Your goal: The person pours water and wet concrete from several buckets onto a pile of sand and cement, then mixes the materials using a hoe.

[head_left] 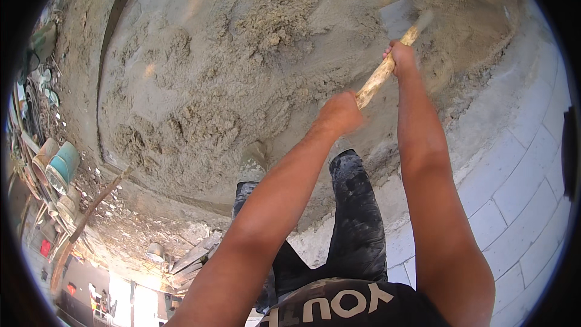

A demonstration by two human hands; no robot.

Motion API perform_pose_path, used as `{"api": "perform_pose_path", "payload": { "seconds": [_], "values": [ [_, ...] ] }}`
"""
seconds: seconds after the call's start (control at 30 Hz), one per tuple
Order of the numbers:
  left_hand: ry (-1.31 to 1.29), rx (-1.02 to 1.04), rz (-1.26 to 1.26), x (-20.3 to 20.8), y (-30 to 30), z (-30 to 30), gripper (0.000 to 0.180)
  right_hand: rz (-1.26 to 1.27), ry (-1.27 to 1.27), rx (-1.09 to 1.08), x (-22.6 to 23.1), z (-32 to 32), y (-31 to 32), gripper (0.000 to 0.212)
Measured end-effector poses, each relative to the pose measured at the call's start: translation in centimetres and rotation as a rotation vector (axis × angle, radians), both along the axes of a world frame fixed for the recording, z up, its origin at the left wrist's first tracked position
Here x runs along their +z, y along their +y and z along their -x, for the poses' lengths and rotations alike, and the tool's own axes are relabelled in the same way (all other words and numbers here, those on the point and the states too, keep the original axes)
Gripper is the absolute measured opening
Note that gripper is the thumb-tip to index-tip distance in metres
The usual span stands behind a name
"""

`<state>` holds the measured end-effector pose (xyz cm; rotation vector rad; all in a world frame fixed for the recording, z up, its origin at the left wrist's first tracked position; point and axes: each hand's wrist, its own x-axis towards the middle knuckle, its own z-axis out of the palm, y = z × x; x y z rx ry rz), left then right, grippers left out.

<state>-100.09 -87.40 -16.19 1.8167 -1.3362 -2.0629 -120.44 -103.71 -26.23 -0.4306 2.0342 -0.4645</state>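
Observation:
Both my hands are closed around the pale wooden handle of a hoe point(380, 79), which slants up to the right. My left hand point(341, 113) grips its near end, just beyond my knees. Farther along, my right hand point(401, 59) holds it closer to the blade. The flat grey blade point(397, 17) rests at or just over the wet mortar point(272, 18); contact is hard to tell, and the handle's far tip is blurred. Grey-brown mortar spreads out in front of me, lumpy in the middle and smoother toward the sides.
A pale block wall point(514, 206) runs along my right. On the left, a raised edge point(112, 30) borders the mortar. Beyond it are buckets point(63, 166), a long stick point(91, 212) and scattered debris. My legs point(357, 218) stand at the near side.

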Motion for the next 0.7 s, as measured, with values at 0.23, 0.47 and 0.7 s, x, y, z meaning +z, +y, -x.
{"api": "perform_pose_path", "payload": {
  "seconds": [0.23, 0.47, 0.7],
  "values": [
    [-0.170, 0.009, -0.133, 4.1, 17.8, -18.9, 0.032, -0.166, -0.126, -0.099, 0.3, -21.3, 19.3, 0.026],
    [-0.505, -0.135, -0.251, 18.7, 32.9, -33.6, 0.022, -0.318, -0.457, -0.243, 5.9, -38.5, 40.2, 0.022],
    [-0.754, -0.063, -0.363, 39.2, 43.8, -40.7, 0.019, -0.581, -0.921, -0.291, 24.1, -50.3, 53.7, 0.026]
  ]
}}
